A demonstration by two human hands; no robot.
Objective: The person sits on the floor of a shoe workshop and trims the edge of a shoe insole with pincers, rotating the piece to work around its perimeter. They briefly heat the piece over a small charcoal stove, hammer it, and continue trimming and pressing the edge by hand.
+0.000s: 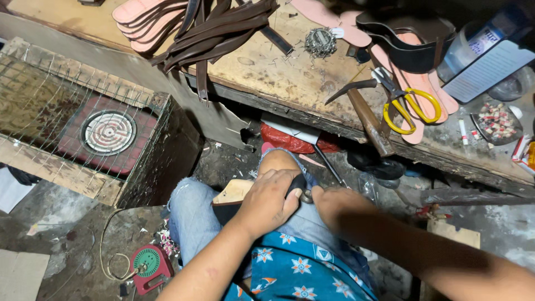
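My left hand (267,202) is clamped over a dark shoe piece (233,202) with a pale tan sole, pressing it onto my lap above my knee. My right hand (333,200) is closed right beside it and grips a thin metal tool (327,165) whose shaft sticks up and away from my fingers; a small metal part shows between the two hands. The front of the shoe piece is hidden under my left hand.
A worn wooden bench (290,83) carries a hammer (365,111), yellow-handled scissors (404,100), brown leather straps (214,30) and pink insoles (146,19). At left a wire-covered box holds a round electric heater (108,132). A small red device (149,266) lies on the floor.
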